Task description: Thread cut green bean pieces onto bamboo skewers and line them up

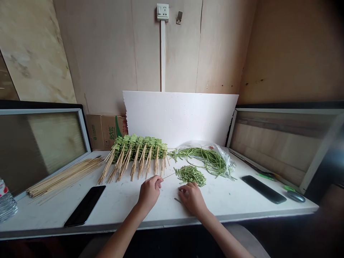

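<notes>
So we've got our left hand (pixel 149 191) pinched on a thin bamboo skewer (pixel 168 176), which slants right over the desk (pixel 120 204) with its tip up against the left edge of the heap of cut bean pieces (pixel 192 175). That grip is snug. Our right hand (pixel 194 199) is curled just on the near side of the heap; can't tell if its fingertips are closed on a piece or just bunched.

Looks to us like the threading bit, so: hold the stick low and steady, push each piece on crosswise through its middle, and aim the point away from our fingertips. A slow twist should split fewer pieces than a hard shove. Can't really tell if the ones at the tip are threaded or just lying there.

Don't forget the stray piece (pixel 177 200) left of our right hand. For even spacing, we can copy the loaded skewers (pixel 142 147) stacked on the far left.
</notes>
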Action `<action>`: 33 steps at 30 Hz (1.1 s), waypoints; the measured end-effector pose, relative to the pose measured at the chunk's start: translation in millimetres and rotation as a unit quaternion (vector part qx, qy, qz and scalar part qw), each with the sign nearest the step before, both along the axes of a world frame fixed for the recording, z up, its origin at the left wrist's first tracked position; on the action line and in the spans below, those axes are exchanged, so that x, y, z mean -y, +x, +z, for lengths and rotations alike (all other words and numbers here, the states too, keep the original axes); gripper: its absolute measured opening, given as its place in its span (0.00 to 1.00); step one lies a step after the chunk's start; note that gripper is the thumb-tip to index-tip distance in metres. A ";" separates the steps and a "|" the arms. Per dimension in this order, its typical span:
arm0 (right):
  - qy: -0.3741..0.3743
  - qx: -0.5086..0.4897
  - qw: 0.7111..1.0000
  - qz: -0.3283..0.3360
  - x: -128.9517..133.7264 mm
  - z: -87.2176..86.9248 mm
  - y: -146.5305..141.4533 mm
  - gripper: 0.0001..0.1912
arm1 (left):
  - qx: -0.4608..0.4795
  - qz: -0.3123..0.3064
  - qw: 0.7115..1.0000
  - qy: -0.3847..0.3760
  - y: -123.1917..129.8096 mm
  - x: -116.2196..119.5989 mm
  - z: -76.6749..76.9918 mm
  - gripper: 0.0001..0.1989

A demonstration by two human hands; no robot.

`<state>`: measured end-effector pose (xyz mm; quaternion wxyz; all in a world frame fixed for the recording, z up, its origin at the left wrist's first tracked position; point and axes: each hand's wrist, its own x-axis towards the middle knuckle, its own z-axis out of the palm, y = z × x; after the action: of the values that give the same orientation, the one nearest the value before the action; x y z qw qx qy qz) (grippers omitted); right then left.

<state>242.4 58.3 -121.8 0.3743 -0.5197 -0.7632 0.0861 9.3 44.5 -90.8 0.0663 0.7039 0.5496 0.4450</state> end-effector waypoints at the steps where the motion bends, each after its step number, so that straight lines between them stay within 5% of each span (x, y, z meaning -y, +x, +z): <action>1: -0.001 -0.006 1.000 0.007 -0.7 0.0 0.0 0.10 | 0.001 -0.001 1.000 -0.001 0.0 0.1 0.1 0.13; 12: -0.004 -0.140 0.990 0.013 -13.7 -5.1 8.8 0.16 | 0.009 -0.005 1.000 -0.011 -3.7 -2.4 -0.2 0.14; 17: -0.035 -0.263 0.964 0.019 -27.8 6.5 28.4 0.15 | 0.004 -0.017 1.000 -0.002 -3.7 -1.5 1.8 0.15; 21: -0.122 -0.388 0.911 0.061 -31.8 21.9 42.2 0.25 | 0.010 -0.038 0.999 0.005 -2.5 0.0 4.2 0.15; 26: -0.190 -0.562 0.799 0.098 -29.5 36.3 49.6 0.28 | 0.011 -0.047 0.999 0.008 -0.7 1.9 5.5 0.16; 33: -0.207 -0.617 0.740 0.170 -18.5 55.4 50.5 0.16 | 0.000 -0.057 0.998 0.022 -0.7 3.9 4.5 0.15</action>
<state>292.9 76.8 -66.4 0.6257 -0.2793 -0.4049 0.6054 8.6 40.5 -86.3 0.0761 0.7357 0.4987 0.4520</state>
